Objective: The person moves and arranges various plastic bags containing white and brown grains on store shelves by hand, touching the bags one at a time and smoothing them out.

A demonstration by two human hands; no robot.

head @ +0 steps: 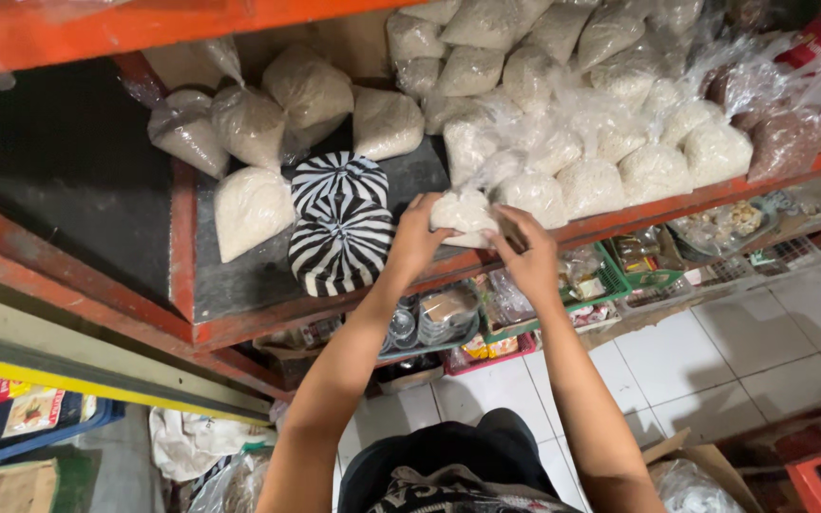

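- Orange shelf (620, 214) front edge: small white bag (463, 215) lies here, long axis left-right
- left hand (417, 237) grips its left end; right hand (529, 252) pinches its right end
- both equally near

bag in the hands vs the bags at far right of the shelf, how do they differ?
The held bag has white grain; the far-right bags hold reddish-brown contents. The held bag sits at the shelf's front edge, gripped by left hand and right hand; the reddish-brown ones lie untouched. Both are clear knotted plastic bags.
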